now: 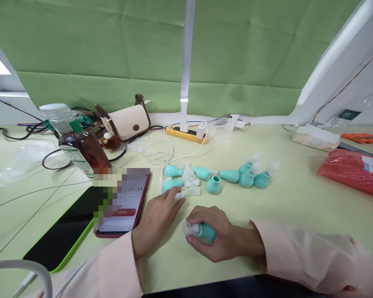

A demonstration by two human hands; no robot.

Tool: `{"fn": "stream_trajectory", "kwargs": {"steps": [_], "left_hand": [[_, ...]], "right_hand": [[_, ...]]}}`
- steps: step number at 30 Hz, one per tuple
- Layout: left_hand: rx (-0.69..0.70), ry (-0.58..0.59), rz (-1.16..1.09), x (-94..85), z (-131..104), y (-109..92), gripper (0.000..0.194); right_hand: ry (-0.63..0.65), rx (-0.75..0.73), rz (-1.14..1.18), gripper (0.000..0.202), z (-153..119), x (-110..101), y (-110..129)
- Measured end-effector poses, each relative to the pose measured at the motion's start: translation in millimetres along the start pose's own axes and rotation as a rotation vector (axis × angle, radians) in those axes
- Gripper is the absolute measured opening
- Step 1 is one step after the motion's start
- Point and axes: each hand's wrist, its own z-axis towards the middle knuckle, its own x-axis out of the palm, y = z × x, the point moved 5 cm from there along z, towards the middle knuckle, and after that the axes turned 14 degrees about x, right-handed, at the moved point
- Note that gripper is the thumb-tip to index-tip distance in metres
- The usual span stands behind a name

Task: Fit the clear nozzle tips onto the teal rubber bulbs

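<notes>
— What did the hands have?
— The right hand point(219, 234) was clenched around a teal bulb point(205, 232) with a clear tip, low over the tabletop point(298, 198). The left hand point(158, 219) pinched what looked like a small clear cap point(180, 195), touching another teal bulb point(171, 184).
— Any writing?
— The red-cased phone point(124, 205) beside the left hand showed "03:33"; the bottle point(76, 142) label was unreadable.

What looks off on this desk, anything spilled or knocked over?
Nothing spilled. The brown bottle appears to lean, possibly lens distortion. One teal bulb stands mouth-up while the others lie sideways. The right hand grips a capped bulb.
</notes>
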Motion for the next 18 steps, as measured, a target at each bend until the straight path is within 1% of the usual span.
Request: {"fn": "stream_trajectory", "kwargs": {"steps": [3,5,7,10,11,12,13,15,18], "left_hand": [[0.02,0.078,0.135,7.8,3,4,0.018],[0.032,0.085,0.17,9.2,2,5,0.02],[0.058,0.016,0.134,5.4,1,3,0.019],[0.121,-0.168,-0.022,-7.0,-5,-3,0.014],[0.151,-0.213,-0.073,-10.8,-8,-6,0.013],[0.186,-0.221,-0.11,-12.8,-9,-10,0.012],[0.247,-0.205,-0.126,-13.5,-10,-14,0.013],[0.399,-0.167,-0.121,-13.0,-11,-24,0.017],[0.464,-0.164,-0.064,-11.1,-9,-27,0.015]], "right_hand": [[0.093,0.045,-0.008,0.018,3,3,-2],[0.13,0.084,-0.005,0.017,3,4,-4],[0.109,0.127,-0.008,0.017,2,3,-8],[0.032,0.168,0.036,0.02,1,-2,-13],[0.006,0.176,0.059,0.021,0,-4,-15],[-0.015,0.186,0.082,0.022,0,-5,-17],[-0.029,0.203,0.102,0.023,0,-6,-20],[-0.047,0.252,0.139,0.024,-1,-7,-24],[-0.056,0.344,0.225,0.025,-1,-5,-32]]}}
